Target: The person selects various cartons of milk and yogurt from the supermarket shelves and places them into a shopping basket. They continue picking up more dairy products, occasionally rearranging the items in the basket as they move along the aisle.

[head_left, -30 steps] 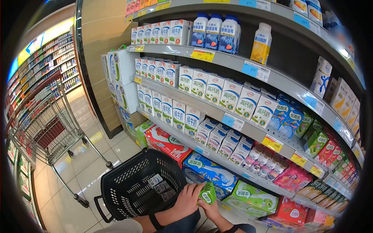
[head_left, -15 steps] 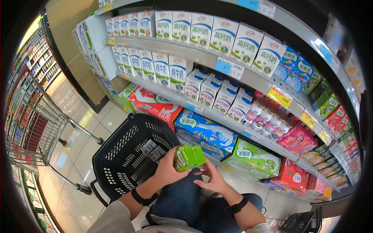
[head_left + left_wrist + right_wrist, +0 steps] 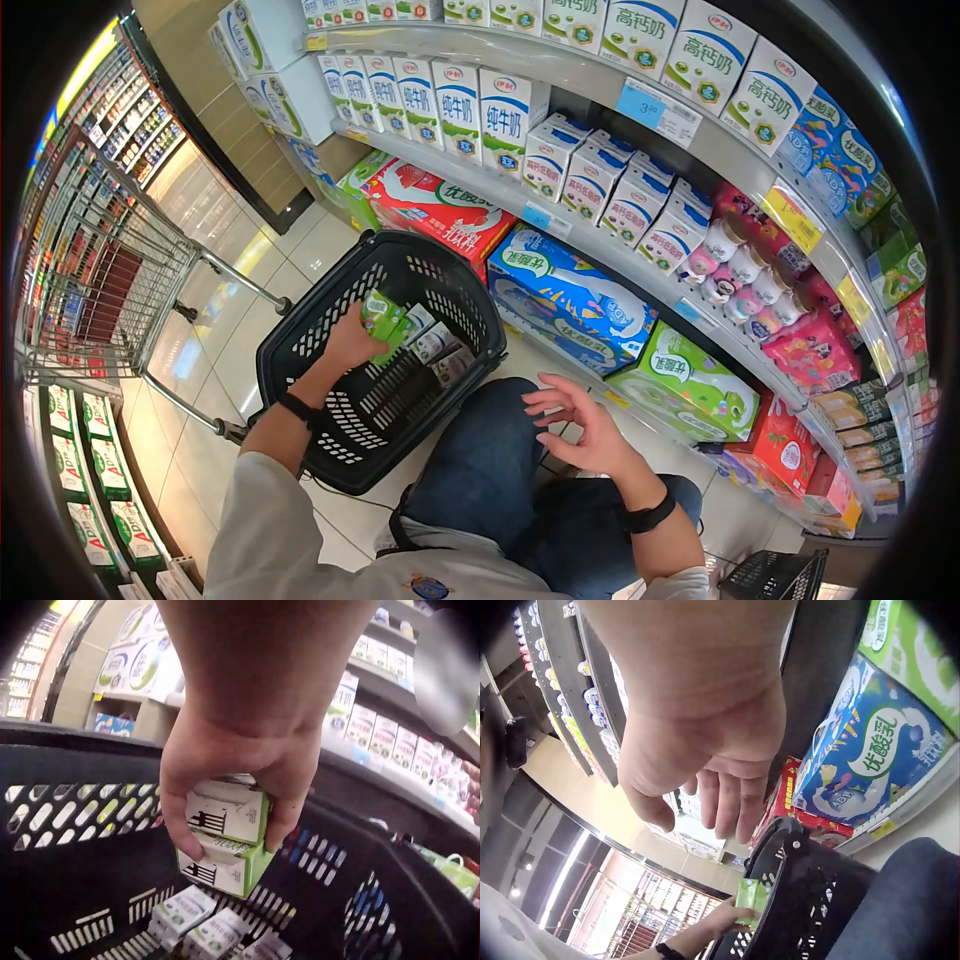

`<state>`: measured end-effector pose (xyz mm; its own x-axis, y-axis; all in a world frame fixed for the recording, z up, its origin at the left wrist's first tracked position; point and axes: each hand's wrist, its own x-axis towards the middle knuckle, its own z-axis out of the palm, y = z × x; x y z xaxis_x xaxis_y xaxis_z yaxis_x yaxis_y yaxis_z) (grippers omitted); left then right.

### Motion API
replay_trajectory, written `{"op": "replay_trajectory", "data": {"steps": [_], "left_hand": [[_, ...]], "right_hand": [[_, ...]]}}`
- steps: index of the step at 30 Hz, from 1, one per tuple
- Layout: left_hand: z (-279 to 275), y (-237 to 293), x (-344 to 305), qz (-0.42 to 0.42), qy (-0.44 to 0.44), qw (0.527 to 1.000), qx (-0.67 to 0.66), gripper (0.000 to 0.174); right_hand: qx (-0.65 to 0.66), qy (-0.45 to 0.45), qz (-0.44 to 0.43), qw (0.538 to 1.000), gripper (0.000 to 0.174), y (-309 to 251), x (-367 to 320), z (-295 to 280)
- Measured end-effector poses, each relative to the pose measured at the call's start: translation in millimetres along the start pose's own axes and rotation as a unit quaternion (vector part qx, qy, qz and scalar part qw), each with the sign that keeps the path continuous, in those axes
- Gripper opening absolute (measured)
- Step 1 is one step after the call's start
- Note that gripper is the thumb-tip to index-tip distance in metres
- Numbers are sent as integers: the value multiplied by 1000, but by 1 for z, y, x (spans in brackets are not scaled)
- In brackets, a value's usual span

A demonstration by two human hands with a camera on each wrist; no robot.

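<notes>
My left hand (image 3: 350,340) reaches down into the black shopping basket (image 3: 300,352). Its thumb and fingers grip two green drink cartons (image 3: 223,864), one against the other, as the left wrist view shows. Just below them, several white milk cartons (image 3: 214,930) lie on the basket's slotted bottom. In the head view these white cartons (image 3: 432,342) sit right beside the green ones. My right hand (image 3: 590,430) hangs in the air over my knees, fingers loosely bent and holding nothing. In the right wrist view its palm shows above the basket's rim.
Shelves of milk cartons (image 3: 503,120) rise in front and to the right. Large drink boxes, among them a blue box (image 3: 570,300) and a green box (image 3: 685,385), stand along the floor beneath them. A metal shopping cart (image 3: 110,270) is at the left, and another black basket (image 3: 775,575) lies behind right.
The green cartons were between both hands near the basket's right edge; the left hand has carried them left and down into it. The right hand has let go and moved right.
</notes>
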<state>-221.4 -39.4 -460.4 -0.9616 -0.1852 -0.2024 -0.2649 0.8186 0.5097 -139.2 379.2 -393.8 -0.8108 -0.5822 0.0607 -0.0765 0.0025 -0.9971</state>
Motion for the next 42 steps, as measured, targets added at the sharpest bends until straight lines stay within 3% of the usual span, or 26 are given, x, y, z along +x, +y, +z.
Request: {"op": "replay_trajectory", "data": {"steps": [2,4,6,8,9,11,12,14,15,16,17,18,19,20,21,23,26,31,35,37,42], "left_hand": [[20,-23,14,-16,-31,998,51,85],[54,-56,25,-2,-144,982,121,89],[96,-87,32,32,-175,968,180,88],[117,-91,23,77,-211,959,175,77],[133,-105,22,73,-209,960,173,77],[188,-144,29,37,-197,962,187,44],[208,-162,29,38,-198,962,184,44],[248,-209,25,179,-127,962,163,36],[275,-243,23,269,-19,958,99,37],[283,-255,18,109,-93,983,-114,41],[288,-251,20,-56,-177,932,-312,46],[275,-228,16,-117,-163,944,-264,53],[291,-242,14,-30,-104,964,-243,55],[287,-259,28,-152,-283,909,-265,51],[287,-265,20,190,-185,964,15,34],[301,-258,10,178,-63,981,34,55],[277,-222,4,39,-154,987,-9,57],[260,-172,12,-22,-223,975,0,59],[246,-138,20,-33,-261,965,15,61],[235,-120,29,-30,-274,961,22,62],[213,-87,39,-40,-302,952,34,65]], "right_hand": [[-8,-7,4,1000,74,1,3,0],[-15,-14,6,1000,71,2,5,2],[-39,-22,14,999,65,3,5,4],[-43,-22,9,999,60,0,5,9],[-45,-23,21,999,58,2,2,11],[-53,-17,46,997,53,3,-5,15],[-55,-18,48,997,53,3,-7,17],[-60,-28,76,995,52,2,-14,16],[-68,-26,71,995,51,6,-18,16],[-82,-5,77,994,51,8,-20,17],[-69,-7,80,994,49,9,-22,17],[-59,-5,81,995,47,9,-24,15],[-58,4,81,995,46,8,-24,12],[-53,12,77,996,45,8,-23,9],[-73,47,76,993,45,6,-22,4],[-78,48,31,995,43,5,-21,-4],[-80,92,23,992,39,11,-23,-18],[-113,158,32,980,35,-4,-28,-43],[-305,256,-60,915,30,-61,-56,-84],[-404,343,-121,840,28,-98,-78,-118],[-574,516,-140,621,27,-213,-126,-182]]}}
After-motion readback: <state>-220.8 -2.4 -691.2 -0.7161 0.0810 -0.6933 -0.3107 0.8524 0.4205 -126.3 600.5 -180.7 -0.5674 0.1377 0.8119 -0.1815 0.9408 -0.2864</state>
